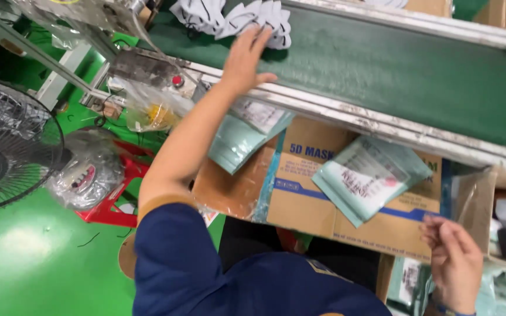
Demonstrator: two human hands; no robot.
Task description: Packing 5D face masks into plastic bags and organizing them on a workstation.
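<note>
Head view: left hand [246,58], fingers spread, on soft white masks [229,17] (rubbery green belt [382,64]); right hand [455,263] loosely open.

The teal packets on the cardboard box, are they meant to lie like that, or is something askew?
They look untidy: one teal packet stack lies tilted across the cardboard box, another slumps off its edge under the conveyor rail.

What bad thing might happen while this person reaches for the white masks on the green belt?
1. The left hand stretches far over the belt toward the white masks; it may only brush them and scatter the pile.
2. The teal pouches lie loose on the tilted cardboard box, so a bump could slide them off.
3. The right hand is open and appears empty, so it steadies nothing.
</note>
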